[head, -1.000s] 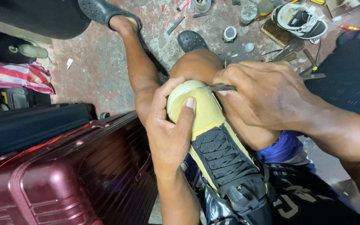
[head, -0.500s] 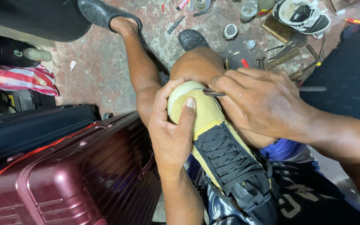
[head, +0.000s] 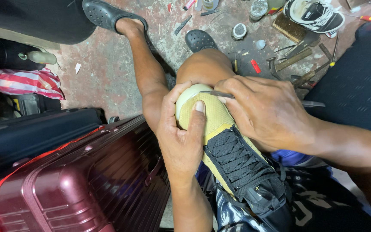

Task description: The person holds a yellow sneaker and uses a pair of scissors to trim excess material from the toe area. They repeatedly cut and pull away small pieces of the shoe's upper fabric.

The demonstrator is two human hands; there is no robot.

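A yellow and black sneaker [head: 230, 150] with black laces rests on my lap, toe pointing away over my knees. My left hand [head: 180, 129] grips its pale rubber toe cap [head: 190, 93], thumb pressed on the yellow upper. My right hand [head: 265, 112] holds a thin metal tool [head: 214, 93] flat against the seam between toe cap and upper; the tool's other end sticks out past my wrist.
A maroon hard suitcase [head: 74, 184] stands at lower left beside a black case [head: 35, 133]. Hand tools, a brush [head: 289, 28], small jars and a white sneaker [head: 316, 15] lie on the concrete floor beyond my knees. A striped cloth [head: 22, 82] lies at left.
The view has shifted slightly. My right hand has nudged the metal tool leftward along the toe seam. My left hand keeps the same grip on the toe.
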